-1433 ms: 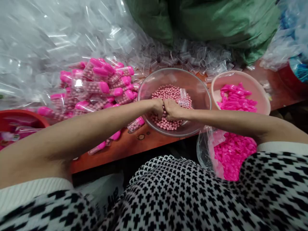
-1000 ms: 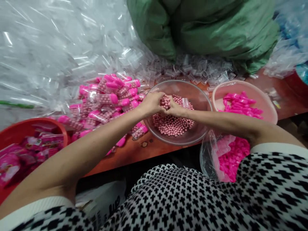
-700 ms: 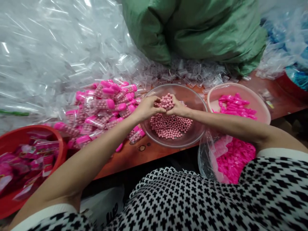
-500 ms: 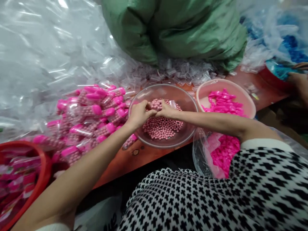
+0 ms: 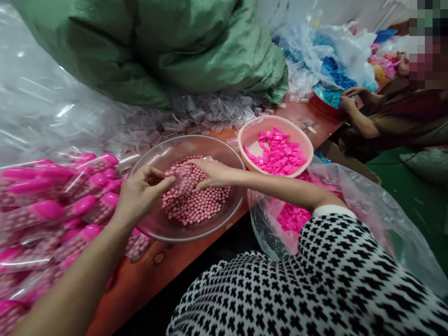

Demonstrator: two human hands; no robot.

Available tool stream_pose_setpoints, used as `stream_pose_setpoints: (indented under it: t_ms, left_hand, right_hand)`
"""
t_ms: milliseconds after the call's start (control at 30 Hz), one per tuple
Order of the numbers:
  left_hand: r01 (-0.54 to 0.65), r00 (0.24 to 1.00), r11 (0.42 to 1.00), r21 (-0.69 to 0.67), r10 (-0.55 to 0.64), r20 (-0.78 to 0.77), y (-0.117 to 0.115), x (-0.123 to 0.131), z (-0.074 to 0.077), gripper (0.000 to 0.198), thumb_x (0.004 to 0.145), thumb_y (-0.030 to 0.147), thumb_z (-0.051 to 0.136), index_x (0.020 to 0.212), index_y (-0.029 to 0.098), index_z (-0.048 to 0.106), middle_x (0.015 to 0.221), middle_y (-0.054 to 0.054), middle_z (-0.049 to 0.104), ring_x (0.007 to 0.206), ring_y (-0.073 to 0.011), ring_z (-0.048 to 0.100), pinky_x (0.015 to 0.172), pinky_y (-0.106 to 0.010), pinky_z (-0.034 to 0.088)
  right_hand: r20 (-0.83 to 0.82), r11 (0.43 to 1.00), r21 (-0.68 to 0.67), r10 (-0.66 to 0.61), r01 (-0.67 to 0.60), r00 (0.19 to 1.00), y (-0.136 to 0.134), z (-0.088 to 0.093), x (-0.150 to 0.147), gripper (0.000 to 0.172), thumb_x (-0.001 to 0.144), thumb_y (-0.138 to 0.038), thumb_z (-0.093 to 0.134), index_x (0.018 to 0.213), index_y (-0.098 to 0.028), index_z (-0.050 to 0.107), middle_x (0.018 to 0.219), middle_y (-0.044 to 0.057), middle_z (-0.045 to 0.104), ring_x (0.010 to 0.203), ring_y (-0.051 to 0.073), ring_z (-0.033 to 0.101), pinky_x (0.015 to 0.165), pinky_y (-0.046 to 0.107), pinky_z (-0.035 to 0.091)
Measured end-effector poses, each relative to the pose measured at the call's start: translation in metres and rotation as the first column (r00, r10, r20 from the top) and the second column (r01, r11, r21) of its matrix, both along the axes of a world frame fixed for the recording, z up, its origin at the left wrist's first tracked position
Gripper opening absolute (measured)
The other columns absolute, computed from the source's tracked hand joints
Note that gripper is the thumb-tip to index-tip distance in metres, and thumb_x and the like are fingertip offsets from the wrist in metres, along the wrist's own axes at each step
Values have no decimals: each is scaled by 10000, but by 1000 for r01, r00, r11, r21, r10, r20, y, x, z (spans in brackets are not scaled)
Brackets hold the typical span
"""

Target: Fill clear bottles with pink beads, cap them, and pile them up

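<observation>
Pink beads [image 5: 196, 212] lie in a wide clear bowl [image 5: 224, 226] in front of me. My right hand [image 5: 215, 175] reaches in from the right, thumb and fingers around a clear tube with pink beads [image 5: 186, 181], blurred over the pile. At the bowl's left side my left hand [image 5: 142, 189] is closed, its fingers curled and its thumb pointing towards the tube. What lies between those fingertips, if anything, is too small to make out.
Capped tubes filled with beads [image 5: 70, 200] are heaped at left. A pale pink basin [image 5: 248, 135] holds bright pink caps [image 5: 280, 151]. Empty clear tubes [image 5: 224, 109] lie below a green sack [image 5: 210, 51]. At right, a co-worker's hands [image 5: 353, 100] are over a red tub [image 5: 327, 108].
The view has swung to the right, bringing the co-worker into sight. My hands, close together before, are now farther apart, the tube by the right hand.
</observation>
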State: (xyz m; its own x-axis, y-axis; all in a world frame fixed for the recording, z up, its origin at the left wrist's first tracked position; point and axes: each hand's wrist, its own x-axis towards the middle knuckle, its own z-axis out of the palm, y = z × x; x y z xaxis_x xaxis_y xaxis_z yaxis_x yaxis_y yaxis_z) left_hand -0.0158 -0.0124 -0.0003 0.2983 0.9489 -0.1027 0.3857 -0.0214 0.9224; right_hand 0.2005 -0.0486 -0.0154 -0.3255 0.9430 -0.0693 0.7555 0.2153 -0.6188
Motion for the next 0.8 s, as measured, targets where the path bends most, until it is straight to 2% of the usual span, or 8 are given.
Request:
stream_pose_setpoints:
  t_ms: [133, 233, 333, 400, 533, 633, 700, 800]
  left_hand:
    - [-18, 947, 991, -134, 60, 317, -8, 2, 8, 423, 540, 311, 891, 827, 223, 594, 838, 27, 699, 784, -185, 672, 629, -283, 606]
    - [77, 931, 988, -137, -22, 365, -13, 4, 7, 397, 572, 276, 908, 873, 233, 653, 882, 29, 692, 787, -170, 675, 636, -292, 642]
    - [109, 891, 979, -171, -20, 453, -18, 8, 2, 357, 611, 259, 916, 908, 241, 718, 881, 28, 711, 789, -161, 683, 670, -292, 652]
    - [116, 864, 973, -201, 1, 504, -23, 11, -2, 334, 639, 276, 919, 927, 248, 752, 905, 18, 741, 808, -169, 696, 689, -296, 653]
    - [158, 843, 943, -293, 26, 537, -34, 19, -8, 394, 591, 334, 949, 927, 213, 782, 926, -30, 773, 821, -200, 731, 775, -361, 657]
    - [207, 834, 929, -306, -5, 551, -37, 22, -12, 481, 566, 372, 952, 974, 179, 786, 952, -69, 775, 856, -233, 743, 824, -417, 651]
    - [239, 825, 919, -313, -22, 565, -38, 22, -15, 494, 566, 377, 953, 981, 166, 790, 967, -77, 773, 868, -232, 736, 835, -423, 646]
    - [264, 814, 914, -308, -40, 579, -38, 19, -16, 473, 543, 372, 967, 925, 151, 797, 922, -55, 759, 808, -195, 714, 800, -386, 645]
  right_hand:
    - [-18, 968, 68, -242, 243, 970, -28, 38, 73, 284, 913, -241, 648, 1181, -163, 696, 1220, 99, 745, 1092, 231, 694, 989, 392, 520]
    - [75, 894, 119, -442, 432, 894, -41, 52, 132, 207, 911, -225, 622, 1049, -128, 743, 1049, 108, 783, 965, 240, 714, 903, 391, 534]
    - [216, 895, 60, -445, 443, 869, -51, 51, 169, 196, 870, -179, 628, 1007, -135, 762, 1024, 107, 788, 937, 248, 720, 894, 406, 538]
    - [239, 915, 15, -394, 402, 888, -57, 47, 176, 189, 843, -169, 637, 977, -156, 770, 1025, 99, 789, 942, 250, 721, 905, 417, 544]
    - [-30, 947, 60, -314, 315, 949, -63, 47, 148, 260, 874, -304, 647, 1093, -206, 746, 1095, 85, 770, 966, 238, 708, 907, 427, 566]
    - [-220, 990, 82, -92, 112, 971, -57, 57, 103, 456, 862, -413, 706, 1281, -238, 665, 1221, 86, 717, 993, 221, 686, 903, 397, 576]
    - [-240, 994, 82, 91, -74, 967, -49, 62, 72, 535, 860, -429, 726, 1353, -257, 612, 1307, 88, 665, 1028, 213, 666, 898, 370, 575]
    - [-203, 954, 121, 293, -272, 934, -36, 61, 34, 490, 879, -401, 720, 1334, -256, 608, 1333, 93, 626, 1069, 212, 631, 877, 349, 567]
